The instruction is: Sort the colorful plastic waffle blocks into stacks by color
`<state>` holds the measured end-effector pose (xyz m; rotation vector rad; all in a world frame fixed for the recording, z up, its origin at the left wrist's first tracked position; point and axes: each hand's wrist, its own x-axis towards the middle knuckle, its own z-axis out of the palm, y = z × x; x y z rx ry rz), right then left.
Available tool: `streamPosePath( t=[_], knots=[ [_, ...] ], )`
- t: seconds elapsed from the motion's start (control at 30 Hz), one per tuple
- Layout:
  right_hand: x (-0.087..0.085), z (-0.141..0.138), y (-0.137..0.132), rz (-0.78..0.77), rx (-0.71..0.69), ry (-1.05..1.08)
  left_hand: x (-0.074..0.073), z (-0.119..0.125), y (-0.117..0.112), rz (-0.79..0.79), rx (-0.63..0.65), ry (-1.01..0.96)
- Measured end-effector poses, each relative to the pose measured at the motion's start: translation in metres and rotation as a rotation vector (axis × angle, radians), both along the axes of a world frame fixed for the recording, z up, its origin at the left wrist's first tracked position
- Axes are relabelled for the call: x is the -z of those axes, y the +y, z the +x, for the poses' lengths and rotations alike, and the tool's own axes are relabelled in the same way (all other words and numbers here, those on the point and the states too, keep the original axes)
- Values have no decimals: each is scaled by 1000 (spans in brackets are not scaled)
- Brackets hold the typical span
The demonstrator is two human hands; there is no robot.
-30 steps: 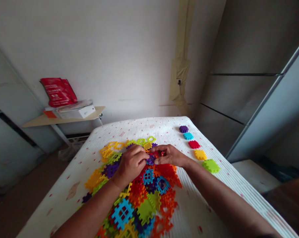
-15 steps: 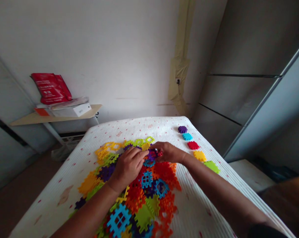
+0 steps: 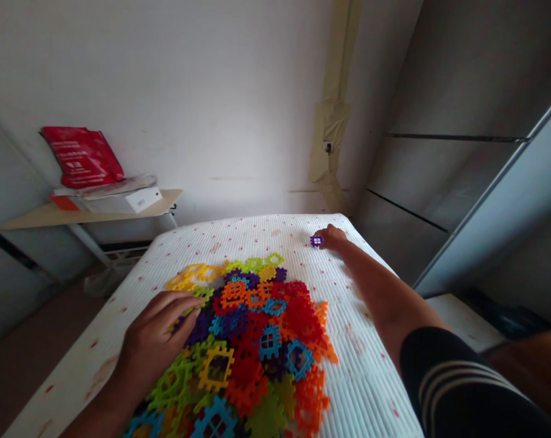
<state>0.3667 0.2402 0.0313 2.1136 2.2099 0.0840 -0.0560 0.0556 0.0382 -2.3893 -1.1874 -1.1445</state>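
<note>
With right hand (image 3: 330, 236) gripping purple tile (image 3: 312, 241) beyond pile (image 3: 243, 353) and left hand (image 3: 159, 328) loosely uncurled over pile's left, pinch edges lightly.

Deep purple is shown by the notched window piece (image 3: 316, 241), white being seen through its panes; in the pile, bright red is borne by the solid pieces (image 3: 302, 313), orange by a square frame (image 3: 234, 293), sky blue by a four-paned piece (image 3: 270, 341), yellow by an open frame (image 3: 216, 368) and lime green by a loop (image 3: 274, 260); the white ribbed cover (image 3: 371, 371) is dotted with red; the black sleeve (image 3: 467, 395) is banded with pale stripes; the red bag (image 3: 78, 155) is printed in white; the wall (image 3: 188, 91) is seen as greyish white, crossed by tan tape (image 3: 332, 121).
</note>
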Motion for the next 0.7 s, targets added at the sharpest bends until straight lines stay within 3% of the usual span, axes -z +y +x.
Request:
streamPosePath(
  t=[0.2,0.7],
  knots=[
    [3,1,15,-53,-64,-85,3,-16,-5,-57,-50,11],
    [4,-1,26,-93,-81,-140,11,-12,-3,-98,-81,-44]
  ],
)
